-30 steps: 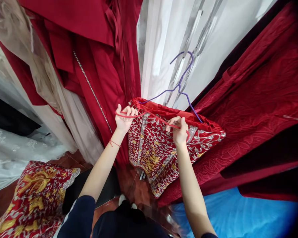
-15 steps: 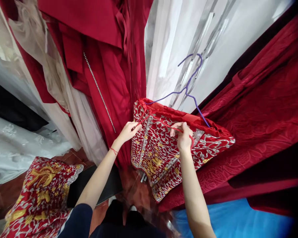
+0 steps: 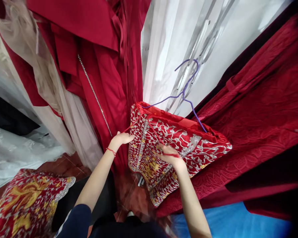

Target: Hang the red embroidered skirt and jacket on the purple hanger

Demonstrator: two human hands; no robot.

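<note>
A red skirt (image 3: 161, 132) embroidered in silver and gold hangs by its gathered waistband on a purple wire hanger (image 3: 183, 92). A thin red drawstring (image 3: 154, 129) comes out of the waistband near its left end. My left hand (image 3: 121, 138), with a red string bracelet at the wrist, is at the skirt's left edge and pinches one length of the cord. In front of the embroidered panel, my right hand (image 3: 171, 154) has the other length running through its fingers and across the back of the hand.
Red gowns (image 3: 106, 72) hang at the left, one with a beaded strip. White garments (image 3: 161, 49) are behind the hanger. Dark red patterned cloth (image 3: 258, 109) fills the right, above blue fabric (image 3: 235, 221). Another embroidered red garment (image 3: 32, 198) lies over a dark surface at lower left.
My right hand has moved down and left with the cord. My left hand has shifted slightly left and down, drawing its length out sideways. The view has shifted a little.
</note>
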